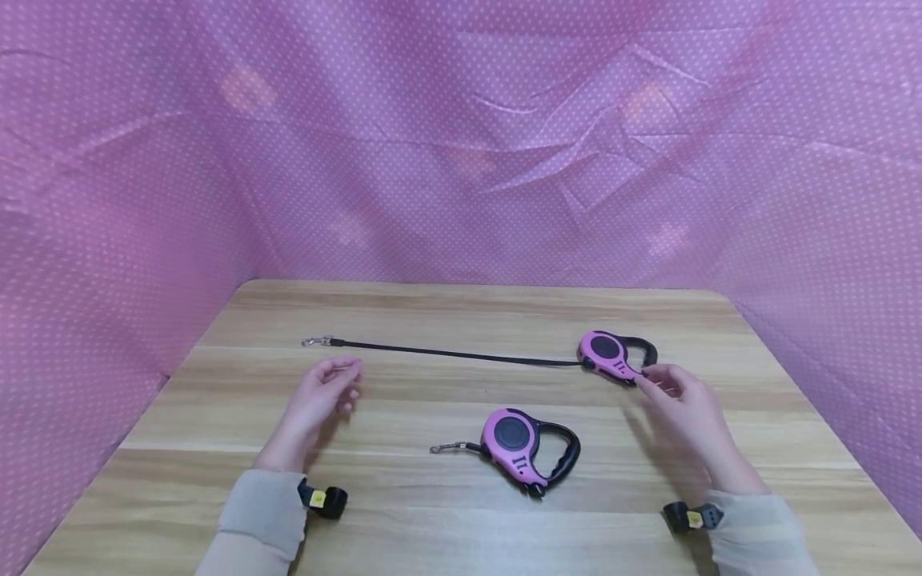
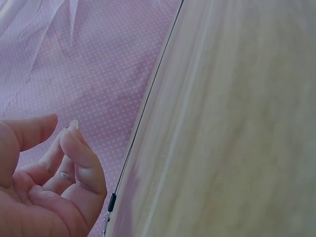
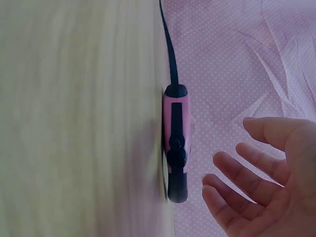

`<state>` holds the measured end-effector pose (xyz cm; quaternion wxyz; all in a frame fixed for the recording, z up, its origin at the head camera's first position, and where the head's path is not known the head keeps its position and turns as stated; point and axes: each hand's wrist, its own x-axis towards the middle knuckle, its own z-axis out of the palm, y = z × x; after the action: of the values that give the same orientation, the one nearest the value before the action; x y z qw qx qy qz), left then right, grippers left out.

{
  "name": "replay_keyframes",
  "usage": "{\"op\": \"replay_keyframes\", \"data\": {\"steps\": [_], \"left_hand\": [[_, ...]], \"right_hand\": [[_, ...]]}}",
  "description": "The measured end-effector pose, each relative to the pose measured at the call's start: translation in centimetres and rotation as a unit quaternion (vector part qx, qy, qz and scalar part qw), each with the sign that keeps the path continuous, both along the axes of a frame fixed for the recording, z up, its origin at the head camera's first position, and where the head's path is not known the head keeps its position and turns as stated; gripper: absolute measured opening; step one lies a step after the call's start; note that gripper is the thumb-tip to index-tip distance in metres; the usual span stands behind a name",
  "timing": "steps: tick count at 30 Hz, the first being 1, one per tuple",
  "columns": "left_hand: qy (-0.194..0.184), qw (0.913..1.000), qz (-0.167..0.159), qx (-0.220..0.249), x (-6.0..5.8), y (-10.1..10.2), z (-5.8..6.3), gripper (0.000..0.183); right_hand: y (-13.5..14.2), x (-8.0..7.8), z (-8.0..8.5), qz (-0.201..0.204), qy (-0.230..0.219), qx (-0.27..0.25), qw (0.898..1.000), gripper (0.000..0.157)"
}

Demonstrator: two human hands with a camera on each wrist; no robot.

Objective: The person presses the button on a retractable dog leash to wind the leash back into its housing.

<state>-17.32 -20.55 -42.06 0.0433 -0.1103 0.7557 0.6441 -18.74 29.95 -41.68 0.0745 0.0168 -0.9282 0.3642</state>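
Note:
A pink and black retractable dog leash (image 1: 603, 352) lies toward the back right of the table. Its black strap (image 1: 461, 353) runs out straight to the left and ends in a metal clip (image 1: 317, 342). My right hand (image 1: 680, 400) hovers beside that leash's handle, fingers loosely bent and apart from it in the right wrist view. My left hand (image 1: 324, 400) is raised in front of the clip, fingers relaxed and holding nothing. Nearer to me lies a second pink and black retractable leash (image 1: 511, 448), its strap drawn in and its clip (image 1: 448, 447) pointing left.
The leashes lie on a wood-grain table (image 1: 403, 528) with rounded back corners. Pink dotted cloth (image 1: 461, 160) hangs behind and along both sides. Each wrist wears a black strap with a small device.

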Motion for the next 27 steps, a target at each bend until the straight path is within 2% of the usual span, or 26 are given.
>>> {"op": "replay_keyframes", "data": {"steps": [8,12,19,27], "left_hand": [[-0.01,0.9994,0.017,0.028,-0.9,-0.1,0.0,0.051],[-0.016,0.9988,0.027,0.038,-1.5,-0.3,-0.3,0.051],[-0.03,0.9961,0.045,0.07,-2.4,-1.0,-0.8,0.051],[-0.036,0.995,0.051,0.077,-3.2,-2.0,-0.6,0.051]], "right_hand": [[0.5,-0.6,-0.2,0.009,-0.021,-0.001,1.0,0.049],[0.9,-0.9,-0.4,0.011,-0.027,-0.006,1.0,0.049],[1.2,-1.2,-0.3,0.007,-0.053,-0.026,0.998,0.057],[1.4,-2.1,-0.6,0.017,-0.059,-0.01,0.998,0.054]]}}
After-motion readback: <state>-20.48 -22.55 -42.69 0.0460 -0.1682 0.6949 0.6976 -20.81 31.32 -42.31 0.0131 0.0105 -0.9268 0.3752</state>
